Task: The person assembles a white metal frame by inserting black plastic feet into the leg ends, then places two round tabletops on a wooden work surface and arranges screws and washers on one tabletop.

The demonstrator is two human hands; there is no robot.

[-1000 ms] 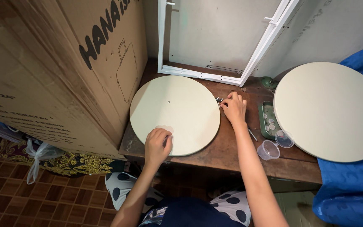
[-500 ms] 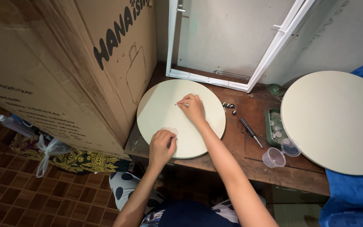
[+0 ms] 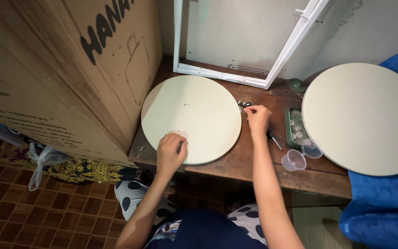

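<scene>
Carton: large brown cardboard box [image 3: 56, 78] stands at far left, tilted in view, dark block lettering across its upper face, faint outline marks lower down; its right wall is just beside the near disc.
Near disc: round cream panel [image 3: 191, 119] lies flat on the dark wooden surface [image 3: 254, 163]; two tiny marks near its middle; its front edge reaches the surface's front edge.
Left hand: left hand [image 3: 171, 154] rests on the panel's front rim, fingers curled closed, pressing down; cannot tell if anything is under them.
Right hand: right hand [image 3: 257, 119] sits just past the panel's right edge, fingers pinched at small metal screws [image 3: 243, 104] lying on the wood.
Far disc: second cream round panel [image 3: 362, 117] at right, overhanging the surface and lying partly on blue cloth [image 3: 383, 207].
Small items: green tray of bits [image 3: 295, 128], two clear plastic cups [image 3: 294, 160], a screwdriver [image 3: 273, 139] between the two discs.
Back edge: white frame [image 3: 236, 76] leans against the wall.
Open room: narrow strip of bare wood between the discs; tiled floor [image 3: 38, 212] at left, with a plastic bag [image 3: 42, 159] by the carton's base.
</scene>
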